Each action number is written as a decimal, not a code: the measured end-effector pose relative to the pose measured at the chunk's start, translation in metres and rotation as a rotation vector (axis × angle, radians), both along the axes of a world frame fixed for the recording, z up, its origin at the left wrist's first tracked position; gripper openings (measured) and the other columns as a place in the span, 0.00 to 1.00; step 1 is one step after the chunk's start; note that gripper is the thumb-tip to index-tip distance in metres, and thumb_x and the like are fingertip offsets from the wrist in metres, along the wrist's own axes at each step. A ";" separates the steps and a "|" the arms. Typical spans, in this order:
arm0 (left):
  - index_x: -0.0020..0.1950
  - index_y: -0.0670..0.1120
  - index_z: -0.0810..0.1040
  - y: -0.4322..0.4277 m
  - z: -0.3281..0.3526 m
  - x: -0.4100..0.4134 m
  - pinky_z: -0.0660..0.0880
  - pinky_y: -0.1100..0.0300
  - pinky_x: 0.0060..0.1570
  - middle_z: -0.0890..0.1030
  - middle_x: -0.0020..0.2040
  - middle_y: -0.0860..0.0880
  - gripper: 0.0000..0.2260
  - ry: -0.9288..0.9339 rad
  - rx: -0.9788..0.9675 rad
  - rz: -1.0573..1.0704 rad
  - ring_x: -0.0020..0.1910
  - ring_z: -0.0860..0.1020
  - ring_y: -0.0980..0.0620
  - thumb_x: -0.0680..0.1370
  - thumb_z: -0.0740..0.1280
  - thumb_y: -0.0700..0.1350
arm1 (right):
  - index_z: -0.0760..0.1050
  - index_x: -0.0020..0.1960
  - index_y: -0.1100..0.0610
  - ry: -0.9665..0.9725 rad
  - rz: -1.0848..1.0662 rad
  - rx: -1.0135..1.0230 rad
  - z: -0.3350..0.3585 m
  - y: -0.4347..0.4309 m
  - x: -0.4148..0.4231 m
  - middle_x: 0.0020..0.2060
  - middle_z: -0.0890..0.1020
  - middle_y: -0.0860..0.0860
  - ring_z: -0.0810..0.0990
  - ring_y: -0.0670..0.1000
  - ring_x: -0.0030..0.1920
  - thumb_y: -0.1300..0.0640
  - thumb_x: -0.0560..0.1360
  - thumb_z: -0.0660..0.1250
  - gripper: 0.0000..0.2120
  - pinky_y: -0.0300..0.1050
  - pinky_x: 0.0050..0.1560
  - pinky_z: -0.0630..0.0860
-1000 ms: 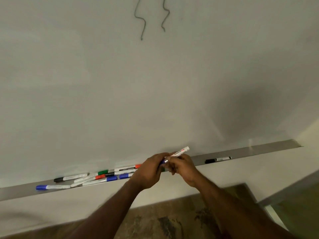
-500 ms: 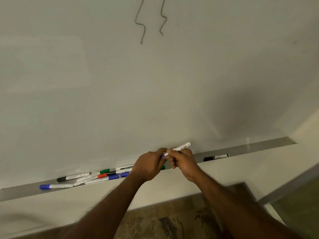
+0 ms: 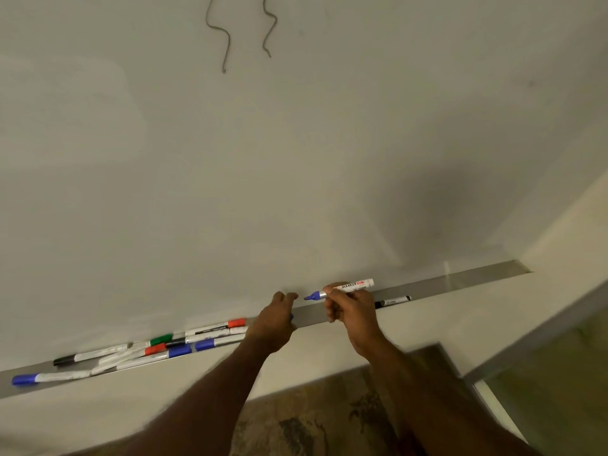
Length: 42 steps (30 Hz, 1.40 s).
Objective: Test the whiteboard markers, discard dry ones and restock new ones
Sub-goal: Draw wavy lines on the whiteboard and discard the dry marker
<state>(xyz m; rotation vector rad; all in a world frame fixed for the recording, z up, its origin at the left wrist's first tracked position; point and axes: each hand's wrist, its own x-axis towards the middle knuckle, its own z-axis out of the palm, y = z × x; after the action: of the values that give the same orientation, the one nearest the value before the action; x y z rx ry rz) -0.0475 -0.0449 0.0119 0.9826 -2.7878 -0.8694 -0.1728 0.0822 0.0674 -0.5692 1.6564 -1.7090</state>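
Along the metal tray point(image 3: 460, 281) lie capped markers point(image 3: 184, 345).

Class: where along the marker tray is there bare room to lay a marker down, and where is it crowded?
Bare: tray right of the lone black marker, and between hands. Crowded: marker cluster left of the left hand.
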 end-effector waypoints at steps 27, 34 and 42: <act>0.62 0.53 0.79 -0.003 0.051 -0.019 0.77 0.58 0.53 0.82 0.57 0.53 0.17 0.185 -0.568 -0.106 0.54 0.81 0.52 0.78 0.60 0.56 | 0.82 0.48 0.55 0.394 -0.004 -0.354 0.095 -0.007 -0.032 0.39 0.85 0.55 0.81 0.50 0.35 0.63 0.71 0.71 0.07 0.42 0.31 0.77; 0.59 0.44 0.81 -0.046 0.225 0.031 0.73 0.53 0.53 0.81 0.59 0.46 0.13 0.646 -1.112 -0.089 0.57 0.79 0.47 0.76 0.68 0.45 | 0.81 0.50 0.57 0.617 0.055 -0.626 0.201 -0.038 -0.010 0.41 0.84 0.53 0.79 0.51 0.32 0.63 0.73 0.70 0.06 0.48 0.31 0.77; 0.68 0.43 0.76 -0.098 0.366 0.073 0.64 0.45 0.68 0.69 0.73 0.41 0.21 0.686 -1.429 0.137 0.74 0.66 0.42 0.77 0.65 0.51 | 0.80 0.52 0.61 0.832 0.004 -0.808 0.293 -0.074 -0.010 0.41 0.83 0.49 0.79 0.51 0.37 0.64 0.75 0.70 0.06 0.56 0.34 0.78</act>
<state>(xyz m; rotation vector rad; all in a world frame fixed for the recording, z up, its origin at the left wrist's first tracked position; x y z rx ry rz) 0.0258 -0.1424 0.3784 0.4127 -1.8808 0.6860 -0.1831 0.0087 0.3604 -1.8545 1.3458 -2.2868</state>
